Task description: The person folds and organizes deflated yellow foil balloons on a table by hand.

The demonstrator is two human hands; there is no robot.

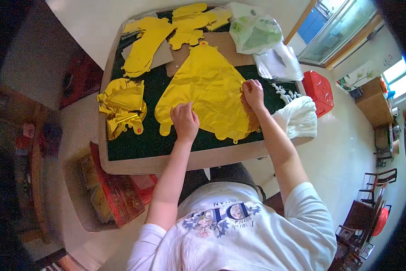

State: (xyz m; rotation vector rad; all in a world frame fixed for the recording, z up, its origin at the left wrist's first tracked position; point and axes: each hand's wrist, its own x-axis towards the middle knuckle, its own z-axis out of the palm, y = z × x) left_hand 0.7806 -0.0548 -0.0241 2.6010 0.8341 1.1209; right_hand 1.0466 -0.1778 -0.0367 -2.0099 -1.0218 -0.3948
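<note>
A large flat yellow foil balloon lies spread over the dark green table top, with small tabs along its edges. My left hand rests over its lower left part, fingers curled together; whatever is between them is hidden. At the balloon's right edge, my right hand has its fingertips closed on the foil. Below that hand hangs a darker, brownish-gold patch along the edge. To the left lies a crumpled shiny gold foil piece.
Stacked flat yellow foil shapes lie at the back left. A greenish plastic bag, white plastic sleeves and a bundle of white string line the right side. A red box stands beyond; a carton sits below left.
</note>
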